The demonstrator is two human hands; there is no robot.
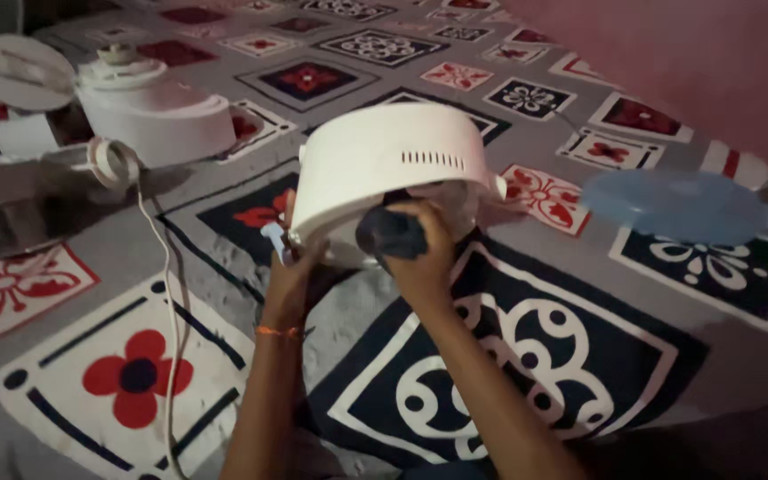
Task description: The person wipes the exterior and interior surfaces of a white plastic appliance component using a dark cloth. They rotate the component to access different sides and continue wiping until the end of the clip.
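A white round appliance housing (384,164) with a row of vent slits is tipped on its side above a patterned cloth. My left hand (291,276) grips its lower left rim, next to a small pale blue part (275,238). My right hand (420,253) is closed around a dark handle (390,233), likely a screwdriver, pointed into the underside of the housing. An orange thread is tied around my left wrist.
A second white appliance piece (157,111) sits at the upper left with a white cord (166,293) trailing toward me. A steel bowl (2,222) lies at the left edge. A pale blue round lid (673,206) rests at the right. The patterned cloth (535,356) covers the floor.
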